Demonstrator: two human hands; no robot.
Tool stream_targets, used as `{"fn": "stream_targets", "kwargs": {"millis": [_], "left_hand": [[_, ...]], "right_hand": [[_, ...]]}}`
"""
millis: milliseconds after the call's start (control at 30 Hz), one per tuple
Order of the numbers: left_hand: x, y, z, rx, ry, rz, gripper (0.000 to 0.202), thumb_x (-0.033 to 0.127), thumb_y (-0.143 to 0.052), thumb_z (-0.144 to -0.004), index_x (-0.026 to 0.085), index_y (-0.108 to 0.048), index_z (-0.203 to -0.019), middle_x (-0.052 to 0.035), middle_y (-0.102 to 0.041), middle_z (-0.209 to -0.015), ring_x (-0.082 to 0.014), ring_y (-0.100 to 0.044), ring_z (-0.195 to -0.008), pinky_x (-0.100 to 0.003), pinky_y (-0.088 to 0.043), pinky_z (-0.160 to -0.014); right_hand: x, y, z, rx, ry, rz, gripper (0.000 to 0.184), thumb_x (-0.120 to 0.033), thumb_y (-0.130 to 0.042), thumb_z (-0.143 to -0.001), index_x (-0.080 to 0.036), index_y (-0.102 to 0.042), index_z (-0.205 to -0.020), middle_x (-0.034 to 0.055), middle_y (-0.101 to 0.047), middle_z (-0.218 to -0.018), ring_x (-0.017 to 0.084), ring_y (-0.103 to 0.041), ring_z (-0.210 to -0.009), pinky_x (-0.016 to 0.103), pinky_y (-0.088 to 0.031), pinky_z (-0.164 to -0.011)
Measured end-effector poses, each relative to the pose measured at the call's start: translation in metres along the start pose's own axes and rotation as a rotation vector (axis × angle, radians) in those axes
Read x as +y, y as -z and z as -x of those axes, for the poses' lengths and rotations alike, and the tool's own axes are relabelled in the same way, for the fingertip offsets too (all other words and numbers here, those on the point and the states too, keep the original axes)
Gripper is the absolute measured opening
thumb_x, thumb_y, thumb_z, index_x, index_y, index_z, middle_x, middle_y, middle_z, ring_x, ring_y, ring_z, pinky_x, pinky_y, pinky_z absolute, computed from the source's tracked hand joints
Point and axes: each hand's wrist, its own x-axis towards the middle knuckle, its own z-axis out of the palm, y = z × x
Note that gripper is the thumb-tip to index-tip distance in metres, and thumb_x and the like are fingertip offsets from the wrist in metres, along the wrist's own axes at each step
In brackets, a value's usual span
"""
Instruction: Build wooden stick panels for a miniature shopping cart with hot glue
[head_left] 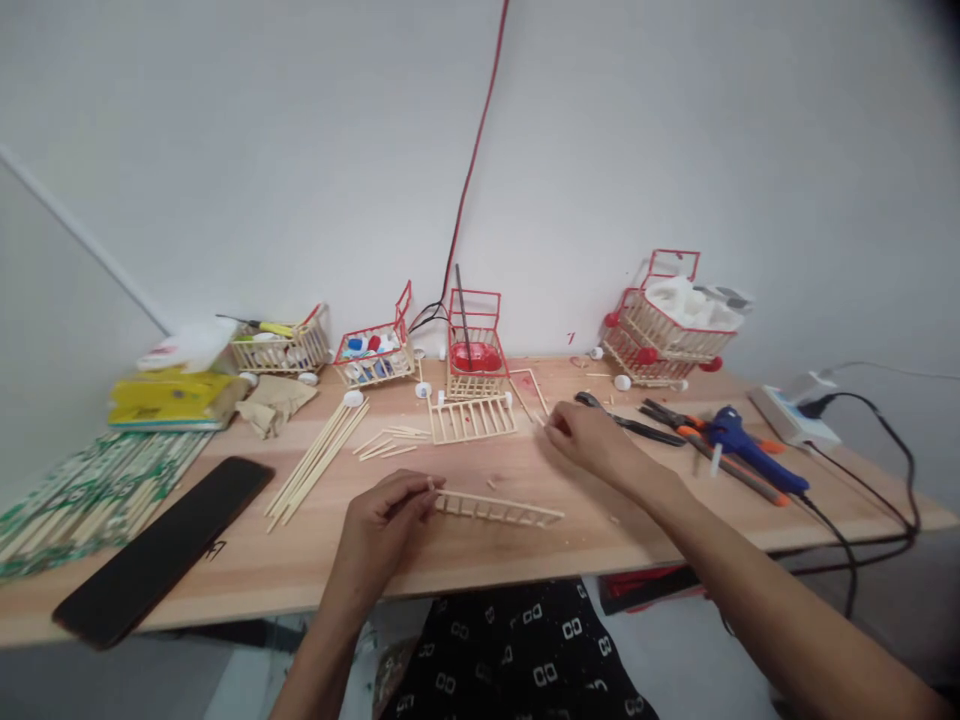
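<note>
Little ladder-like stick frame (499, 508) is low over the front middle of the table, left end pinched in the left hand (394, 510). Right hand (589, 435) is well apart from it, fingers bunched down near the tabletop; can't tell if they've got anything. The table (495, 560) is pale wood with visible grain, dotted with tiny scraps. Long bare sticks (319, 460) lie left of centre, then a black phone (165, 550) near the front edge. Blue glue gun (739, 440) and white power strip (795, 418) on the right. Behind it all, a plain pale wall (300, 150) with a reddish cable (491, 85) hanging down.
</note>
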Motion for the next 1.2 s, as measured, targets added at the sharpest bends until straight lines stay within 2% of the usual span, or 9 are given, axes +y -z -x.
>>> {"fn": "stream_targets", "kwargs": {"millis": [67,133,267,433,533,700,867,1000,1200], "left_hand": [[0.0,-0.001,0.0,0.003,0.023,0.026,0.016,0.026,-0.059,-0.079,0.019,-0.073,-0.084,-0.0041,-0.071,-0.082,-0.0155,-0.062,-0.073,-0.025,-0.05,-0.069],[0.0,-0.002,0.0,0.01,0.063,0.064,0.016,0.025,-0.06,-0.077,0.018,-0.072,-0.084,-0.0028,-0.07,-0.077,-0.0141,-0.061,-0.067,-0.024,-0.05,-0.066],[-0.002,-0.003,0.001,0.027,0.121,0.14,0.013,0.024,-0.062,-0.075,0.017,-0.069,-0.084,0.0006,-0.066,-0.069,-0.0123,-0.06,-0.063,-0.022,-0.049,-0.063],[-0.006,-0.002,0.003,0.0,0.115,0.179,0.008,0.023,-0.064,-0.076,0.018,-0.067,-0.081,0.0026,-0.064,-0.068,-0.0106,-0.059,-0.064,-0.019,-0.047,-0.062],[-0.008,-0.001,0.003,-0.011,0.1,0.161,0.007,0.023,-0.064,-0.077,0.018,-0.067,-0.081,0.0016,-0.067,-0.073,-0.0111,-0.06,-0.068,-0.02,-0.047,-0.066],[-0.007,-0.001,0.004,-0.008,0.088,0.135,0.008,0.024,-0.064,-0.078,0.018,-0.068,-0.082,0.0002,-0.068,-0.075,-0.0126,-0.061,-0.069,-0.021,-0.048,-0.067],[-0.006,-0.001,0.003,0.001,0.089,0.107,0.007,0.022,-0.065,-0.076,0.017,-0.068,-0.08,0.0,-0.068,-0.073,-0.0136,-0.062,-0.069,-0.023,-0.05,-0.067],[-0.006,-0.002,0.003,0.018,0.07,0.134,0.006,0.02,-0.066,-0.077,0.017,-0.068,-0.081,0.0003,-0.069,-0.075,-0.0127,-0.063,-0.07,-0.022,-0.05,-0.068],[0.0,-0.001,0.005,0.033,-0.005,0.194,0.007,0.017,-0.065,-0.08,0.018,-0.07,-0.084,-0.0021,-0.07,-0.087,-0.014,-0.065,-0.083,-0.022,-0.051,-0.077]], "right_hand": [[-0.012,0.005,0.002,-0.028,0.075,-0.342,0.012,-0.02,-0.05,-0.086,-0.015,-0.06,-0.086,0.0057,-0.067,-0.072,0.014,-0.06,-0.062,0.024,-0.043,-0.057],[-0.028,0.008,0.003,-0.148,0.106,-0.744,0.011,-0.025,-0.053,-0.085,-0.016,-0.058,-0.087,-0.0007,-0.061,-0.062,0.01,-0.052,-0.051,0.02,-0.038,-0.048],[-0.06,0.005,0.004,-0.411,0.135,-1.194,0.014,-0.029,-0.06,-0.082,-0.016,-0.058,-0.08,-0.0009,-0.062,-0.064,0.008,-0.056,-0.053,0.018,-0.04,-0.046],[-0.083,0.0,-0.004,-0.646,0.068,-1.218,0.019,-0.028,-0.064,-0.082,-0.016,-0.052,-0.073,0.0012,-0.067,-0.071,0.011,-0.067,-0.066,0.016,-0.041,-0.046],[-0.09,-0.002,-0.011,-0.718,0.042,-1.131,0.022,-0.028,-0.066,-0.082,-0.015,-0.052,-0.07,0.001,-0.068,-0.068,0.01,-0.067,-0.063,0.014,-0.037,-0.043],[-0.09,-0.01,-0.016,-0.804,0.029,-1.161,0.019,-0.023,-0.059,-0.088,-0.014,-0.053,-0.072,0.0023,-0.07,-0.067,0.009,-0.067,-0.062,0.013,-0.04,-0.045],[-0.087,-0.019,-0.013,-0.813,-0.013,-1.264,0.018,-0.021,-0.06,-0.088,-0.015,-0.051,-0.073,0.0035,-0.071,-0.069,0.01,-0.068,-0.064,0.015,-0.048,-0.051],[-0.08,-0.022,-0.011,-0.764,0.026,-1.302,0.018,-0.022,-0.064,-0.084,-0.015,-0.051,-0.073,0.0038,-0.071,-0.074,0.012,-0.069,-0.07,0.016,-0.048,-0.052],[-0.065,-0.005,0.001,-0.441,0.19,-1.269,0.019,-0.032,-0.061,-0.084,-0.016,-0.053,-0.079,0.0031,-0.067,-0.072,0.01,-0.062,-0.061,0.017,-0.045,-0.049]]}}
